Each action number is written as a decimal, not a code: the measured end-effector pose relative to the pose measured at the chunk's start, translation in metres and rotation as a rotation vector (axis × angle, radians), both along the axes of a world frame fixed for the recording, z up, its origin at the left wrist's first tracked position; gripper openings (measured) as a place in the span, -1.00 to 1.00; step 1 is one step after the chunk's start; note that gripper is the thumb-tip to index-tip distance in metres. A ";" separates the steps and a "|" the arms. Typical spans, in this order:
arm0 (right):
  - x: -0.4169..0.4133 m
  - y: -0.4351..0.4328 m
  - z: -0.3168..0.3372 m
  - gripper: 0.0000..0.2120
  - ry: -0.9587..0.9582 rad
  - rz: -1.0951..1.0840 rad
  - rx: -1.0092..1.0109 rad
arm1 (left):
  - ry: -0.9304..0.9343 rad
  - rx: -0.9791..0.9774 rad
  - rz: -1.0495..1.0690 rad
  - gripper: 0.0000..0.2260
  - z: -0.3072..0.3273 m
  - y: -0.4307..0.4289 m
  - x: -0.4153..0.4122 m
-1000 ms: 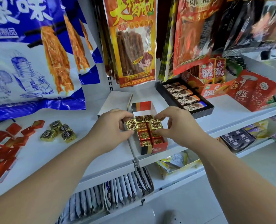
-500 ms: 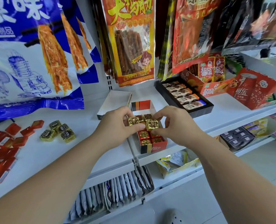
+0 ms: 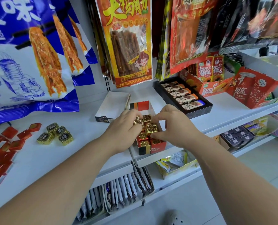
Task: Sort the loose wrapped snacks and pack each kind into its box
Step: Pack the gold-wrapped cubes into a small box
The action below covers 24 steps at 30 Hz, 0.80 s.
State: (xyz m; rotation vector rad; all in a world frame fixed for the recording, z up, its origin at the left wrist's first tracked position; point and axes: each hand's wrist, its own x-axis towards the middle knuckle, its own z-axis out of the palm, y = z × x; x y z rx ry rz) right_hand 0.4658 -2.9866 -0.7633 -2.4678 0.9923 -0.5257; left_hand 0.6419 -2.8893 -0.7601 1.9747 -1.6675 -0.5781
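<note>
I am standing at a white shop shelf (image 3: 79,124) under hanging snack bags (image 3: 128,46), and I am working through the packing step for the gold kind. Well off to the left of my grip, red wrapped squares (image 3: 8,143) are lying loose, and nearer in, gold-foil pieces (image 3: 55,133) with dark labels are waiting in a small cluster. Just behind my left hand (image 3: 125,132), an empty white box (image 3: 114,104) is lying open. That hand is pinching one gold chocolate (image 3: 138,120) at the near box's left wall. My right hand (image 3: 174,125) is pinching a second gold chocolate (image 3: 151,128) over the red box (image 3: 151,146), which is sitting right under both grips and looking nearly full. Next, I judge, I am needing to seat both pieces level in whatever gap is free, then reach left for the loose ones.
</note>
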 end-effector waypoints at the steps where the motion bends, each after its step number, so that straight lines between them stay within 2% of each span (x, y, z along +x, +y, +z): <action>1: 0.000 0.000 0.000 -0.59 -0.001 -0.002 0.001 | 0.021 0.004 -0.031 -0.74 0.000 0.003 0.002; 6: 0.000 -0.001 0.000 -0.59 -0.003 -0.013 0.000 | 0.033 0.004 -0.106 -0.76 -0.001 0.007 0.013; 10: 0.001 -0.002 0.001 -0.59 -0.021 -0.039 -0.006 | 0.028 -0.103 0.009 -0.78 -0.001 -0.001 0.021; 14: 0.004 -0.003 0.001 -0.59 -0.013 -0.074 -0.006 | -0.075 -0.200 0.171 -0.71 0.007 -0.024 0.021; 17: 0.004 -0.003 -0.001 -0.58 0.012 -0.080 -0.002 | -0.091 -0.185 0.264 -0.63 0.006 -0.045 0.021; 20: 0.003 -0.004 -0.001 -0.59 0.020 -0.086 0.003 | -0.085 -0.171 0.277 -0.61 -0.001 -0.061 0.021; 24: 0.001 -0.005 0.000 -0.59 0.003 -0.086 0.001 | -0.166 -0.104 0.306 -0.58 -0.008 -0.072 0.023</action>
